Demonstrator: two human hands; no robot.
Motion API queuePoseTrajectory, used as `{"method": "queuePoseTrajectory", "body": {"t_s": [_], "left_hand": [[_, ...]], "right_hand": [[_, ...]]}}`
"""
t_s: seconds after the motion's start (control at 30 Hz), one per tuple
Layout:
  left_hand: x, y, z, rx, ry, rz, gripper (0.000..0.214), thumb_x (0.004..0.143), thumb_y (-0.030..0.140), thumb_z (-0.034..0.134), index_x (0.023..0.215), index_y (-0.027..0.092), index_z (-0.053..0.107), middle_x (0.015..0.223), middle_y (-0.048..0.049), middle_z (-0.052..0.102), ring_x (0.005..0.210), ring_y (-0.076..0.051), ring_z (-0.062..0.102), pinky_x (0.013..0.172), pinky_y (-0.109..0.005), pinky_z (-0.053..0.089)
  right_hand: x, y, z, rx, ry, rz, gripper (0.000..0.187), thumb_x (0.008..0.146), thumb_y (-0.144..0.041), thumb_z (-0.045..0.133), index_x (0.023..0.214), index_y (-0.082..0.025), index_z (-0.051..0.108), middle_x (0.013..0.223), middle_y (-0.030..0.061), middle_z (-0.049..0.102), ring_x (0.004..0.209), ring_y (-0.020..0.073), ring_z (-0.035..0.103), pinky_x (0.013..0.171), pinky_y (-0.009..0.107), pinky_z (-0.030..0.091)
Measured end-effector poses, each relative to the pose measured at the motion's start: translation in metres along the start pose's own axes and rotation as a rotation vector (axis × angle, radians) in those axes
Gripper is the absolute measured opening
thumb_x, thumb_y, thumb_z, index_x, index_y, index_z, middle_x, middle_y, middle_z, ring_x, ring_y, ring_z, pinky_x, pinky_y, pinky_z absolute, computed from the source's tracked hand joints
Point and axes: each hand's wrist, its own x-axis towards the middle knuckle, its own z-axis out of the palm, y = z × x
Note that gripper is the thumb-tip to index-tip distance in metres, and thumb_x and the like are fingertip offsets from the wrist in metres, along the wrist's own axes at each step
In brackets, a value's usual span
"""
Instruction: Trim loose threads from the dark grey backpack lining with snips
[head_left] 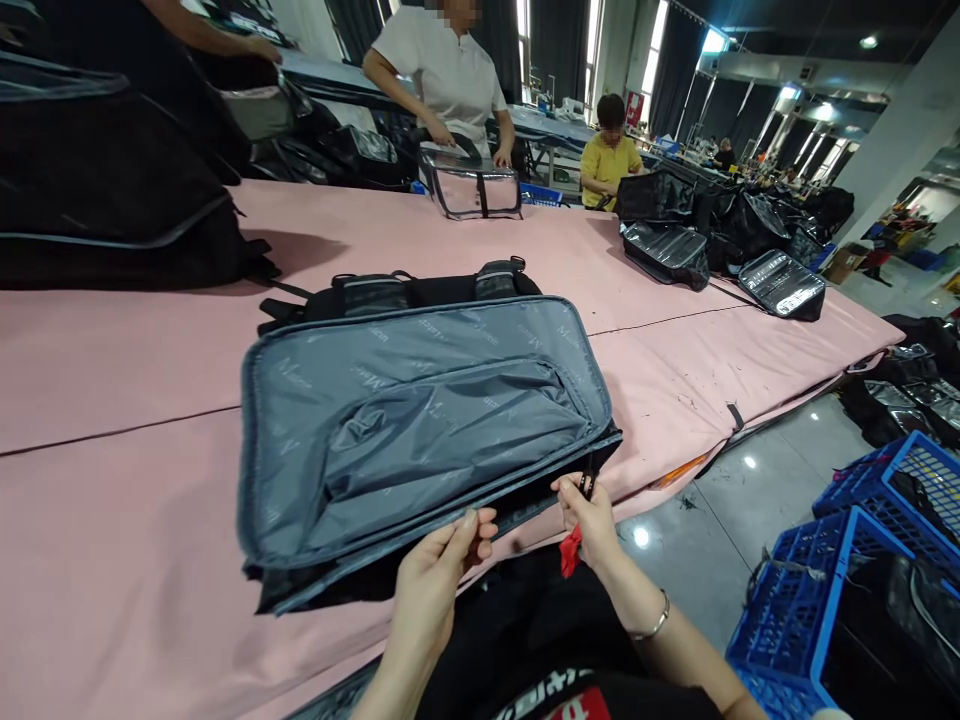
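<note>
A black backpack with a grey-blue printed lining lies opened out on the pink-covered table in front of me, its shoulder straps on the far side. My left hand is at the bag's near edge, thumb and fingers pinched together; whatever is between them is too small to make out. Near the bag's right front corner, my right hand closes around small dark thread snips, their tips pointing up. A piece of red cloth hangs from that hand.
Black bags are heaped at the table's far right, and a large black bag stands at left. Opposite, a person in white handles a clear-sided bag; another in yellow sits behind. Blue crates stand on the floor at right.
</note>
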Motion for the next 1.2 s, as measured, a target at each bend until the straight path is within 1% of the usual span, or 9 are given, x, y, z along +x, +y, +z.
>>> {"method": "queuePoseTrajectory", "body": {"t_s": [0.2, 0.33, 0.43, 0.53, 0.7, 0.87, 1.07, 1.13, 1.2], "left_hand": [[-0.008, -0.006, 0.001, 0.050, -0.040, 0.051, 0.065, 0.040, 0.061, 0.083, 0.080, 0.012, 0.070, 0.068, -0.0043, 0.064, 0.056, -0.012, 0.051, 0.057, -0.024, 0.043], [-0.009, -0.004, 0.004, 0.039, -0.027, 0.052, 0.067, 0.039, 0.058, 0.085, 0.086, 0.012, 0.069, 0.069, -0.0034, 0.064, 0.057, -0.011, 0.050, 0.058, -0.023, 0.042], [-0.007, 0.001, 0.007, -0.036, -0.035, -0.046, 0.069, 0.039, 0.056, 0.086, 0.087, 0.010, 0.069, 0.069, -0.0034, 0.063, 0.056, -0.010, 0.049, 0.056, -0.022, 0.041], [-0.002, 0.003, 0.012, -0.112, -0.028, -0.105, 0.070, 0.038, 0.057, 0.086, 0.084, 0.007, 0.068, 0.068, -0.0043, 0.062, 0.053, -0.009, 0.047, 0.051, -0.023, 0.039], [0.004, 0.002, 0.019, -0.156, 0.025, -0.048, 0.067, 0.034, 0.057, 0.086, 0.075, 0.008, 0.066, 0.067, -0.0039, 0.061, 0.053, -0.008, 0.046, 0.051, -0.023, 0.038], [0.004, 0.002, 0.022, -0.179, 0.069, 0.002, 0.058, 0.033, 0.049, 0.087, 0.067, 0.010, 0.063, 0.059, -0.0010, 0.056, 0.051, -0.008, 0.043, 0.048, -0.022, 0.035], [0.007, 0.002, 0.015, -0.135, 0.085, 0.030, 0.050, 0.036, 0.045, 0.087, 0.062, 0.009, 0.063, 0.060, -0.0036, 0.058, 0.050, -0.009, 0.043, 0.048, -0.025, 0.038], [0.008, 0.002, 0.009, -0.132, 0.127, 0.063, 0.049, 0.033, 0.045, 0.088, 0.058, 0.011, 0.062, 0.060, -0.0026, 0.058, 0.052, -0.009, 0.043, 0.049, -0.025, 0.039], [0.009, 0.002, 0.000, -0.132, 0.169, 0.088, 0.051, 0.030, 0.046, 0.089, 0.056, 0.012, 0.061, 0.060, -0.0018, 0.058, 0.055, -0.010, 0.044, 0.050, -0.024, 0.038]], "right_hand": [[-0.002, -0.005, -0.001, 0.014, 0.035, -0.008, 0.044, 0.064, -0.056, 0.072, 0.076, -0.015, 0.060, 0.052, -0.0094, 0.035, 0.040, 0.0017, 0.018, 0.040, 0.021, 0.011], [-0.006, -0.001, 0.013, -0.018, -0.006, -0.015, 0.044, 0.066, -0.055, 0.071, 0.076, -0.013, 0.064, 0.051, -0.0078, 0.037, 0.041, 0.0027, 0.022, 0.041, 0.021, 0.013], [-0.003, 0.005, 0.025, -0.039, -0.011, -0.026, 0.043, 0.065, -0.054, 0.072, 0.075, -0.013, 0.064, 0.052, -0.0071, 0.039, 0.043, 0.0034, 0.025, 0.042, 0.021, 0.016], [0.002, 0.011, 0.037, -0.039, 0.000, -0.026, 0.042, 0.060, -0.051, 0.077, 0.067, -0.015, 0.057, 0.051, -0.0080, 0.038, 0.044, 0.0042, 0.027, 0.042, 0.021, 0.020], [0.007, 0.016, 0.047, -0.029, 0.011, -0.029, 0.043, 0.053, -0.048, 0.081, 0.064, -0.016, 0.054, 0.047, -0.0088, 0.037, 0.045, 0.0055, 0.029, 0.042, 0.021, 0.022], [0.009, 0.017, 0.044, -0.035, -0.009, -0.044, 0.041, 0.052, -0.046, 0.081, 0.063, -0.015, 0.057, 0.050, -0.0067, 0.043, 0.046, 0.0056, 0.029, 0.042, 0.021, 0.023], [0.010, 0.020, 0.040, -0.045, 0.014, -0.061, 0.043, 0.056, -0.053, 0.077, 0.066, -0.015, 0.060, 0.048, -0.0054, 0.043, 0.047, 0.0080, 0.036, 0.043, 0.022, 0.026], [0.012, 0.021, 0.030, -0.045, 0.067, -0.077, 0.044, 0.059, -0.056, 0.074, 0.069, -0.015, 0.061, 0.048, -0.0066, 0.039, 0.045, 0.0070, 0.033, 0.042, 0.021, 0.025], [0.016, 0.023, 0.011, -0.046, 0.149, -0.101, 0.046, 0.062, -0.059, 0.070, 0.073, -0.015, 0.060, 0.049, -0.0080, 0.036, 0.043, 0.0055, 0.028, 0.042, 0.021, 0.023]]}}
